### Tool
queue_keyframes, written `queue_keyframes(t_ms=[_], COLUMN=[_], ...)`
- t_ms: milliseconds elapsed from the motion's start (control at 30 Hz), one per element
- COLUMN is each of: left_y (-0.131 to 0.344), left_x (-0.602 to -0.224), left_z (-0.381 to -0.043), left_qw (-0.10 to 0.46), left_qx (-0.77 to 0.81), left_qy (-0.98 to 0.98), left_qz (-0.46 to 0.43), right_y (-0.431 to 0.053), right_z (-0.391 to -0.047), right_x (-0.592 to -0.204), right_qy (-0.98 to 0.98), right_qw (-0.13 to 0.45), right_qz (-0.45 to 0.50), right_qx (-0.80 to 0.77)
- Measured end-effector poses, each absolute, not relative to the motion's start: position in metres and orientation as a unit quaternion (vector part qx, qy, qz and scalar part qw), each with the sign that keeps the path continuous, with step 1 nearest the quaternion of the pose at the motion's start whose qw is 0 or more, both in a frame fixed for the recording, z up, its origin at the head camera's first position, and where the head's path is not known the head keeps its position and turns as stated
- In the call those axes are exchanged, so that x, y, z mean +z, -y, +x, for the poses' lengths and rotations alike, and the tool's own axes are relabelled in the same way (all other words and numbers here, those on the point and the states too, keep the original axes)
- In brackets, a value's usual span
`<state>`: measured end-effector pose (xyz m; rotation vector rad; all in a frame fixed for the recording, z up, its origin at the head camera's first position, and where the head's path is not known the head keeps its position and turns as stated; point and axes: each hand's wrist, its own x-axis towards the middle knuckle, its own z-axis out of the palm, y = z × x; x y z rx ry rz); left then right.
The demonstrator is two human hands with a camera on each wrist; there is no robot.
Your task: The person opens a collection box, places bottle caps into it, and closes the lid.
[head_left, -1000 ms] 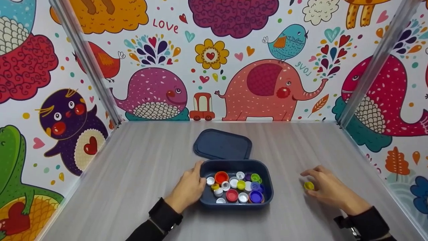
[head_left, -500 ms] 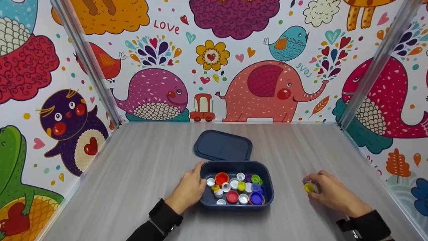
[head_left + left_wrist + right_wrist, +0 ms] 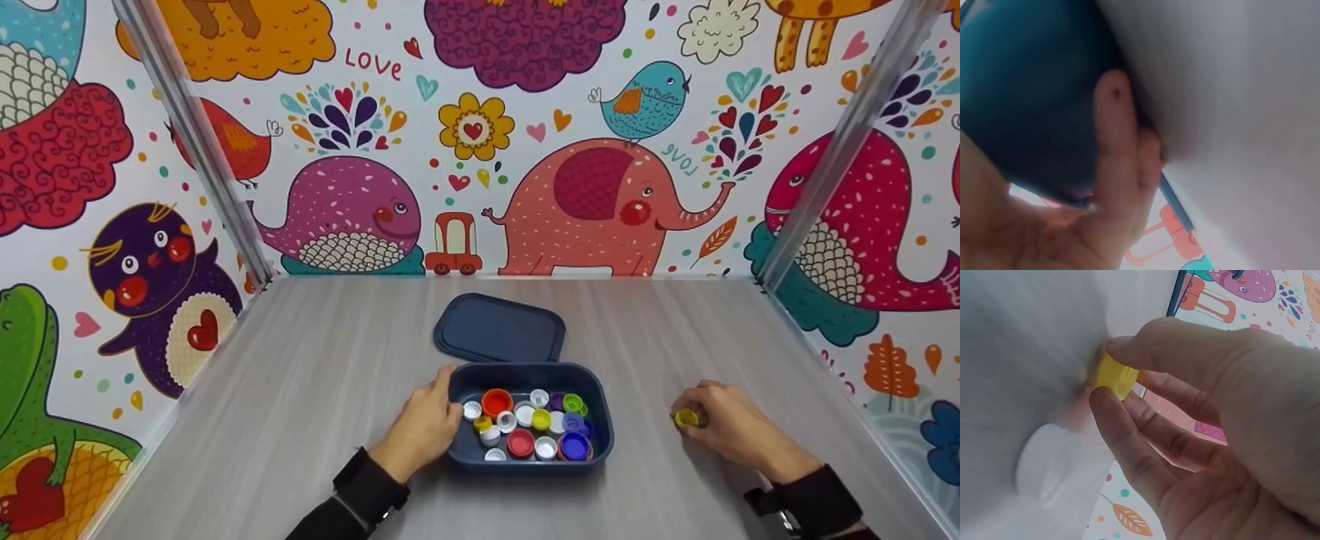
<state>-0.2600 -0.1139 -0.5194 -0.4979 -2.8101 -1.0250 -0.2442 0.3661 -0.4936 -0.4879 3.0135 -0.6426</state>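
A dark blue plastic box stands in the middle of the table, holding several bottle caps in white, red, yellow, green and blue. My left hand grips its left side, with fingers along the outer wall in the left wrist view. Well right of the box, my right hand pinches a yellow bottle cap close over the table. In the right wrist view this yellow cap sits between thumb and fingertip, and a white round thing shows beyond the fingers; the head view hides it behind the hand.
Behind the box lies its dark blue lid, flat on the grey table. Printed wall panels with cartoon animals rise at the back and both sides, with metal posts at the corners.
My right hand reaches round the yellow cap and now pinches it between its fingers, having shifted slightly left. The left hand and box stay in place.
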Motion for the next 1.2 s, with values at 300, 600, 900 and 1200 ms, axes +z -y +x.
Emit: queue_keyframes(t_ms=[300, 600, 900, 1200], left_y=[0.115, 0.114, 0.115, 0.114], left_x=[-0.519, -0.519, -0.52, -0.519], left_z=[-0.258, -0.258, -0.257, -0.257], left_qw=[0.075, 0.067, 0.076, 0.077], left_qx=[-0.328, -0.332, -0.332, -0.334], left_qy=[0.925, 0.924, 0.925, 0.923], left_qz=[-0.178, -0.175, -0.171, -0.177], right_y=[-0.327, -0.262, -0.209, -0.17], right_z=[-0.248, -0.253, -0.265, -0.248], right_x=[-0.465, -0.439, -0.462, -0.446], right_qy=[-0.957, -0.942, -0.893, -0.88], right_qw=[-0.025, -0.017, 0.011, 0.026], right_qz=[-0.194, -0.254, -0.388, -0.44], right_qx=[-0.213, -0.217, -0.228, -0.174])
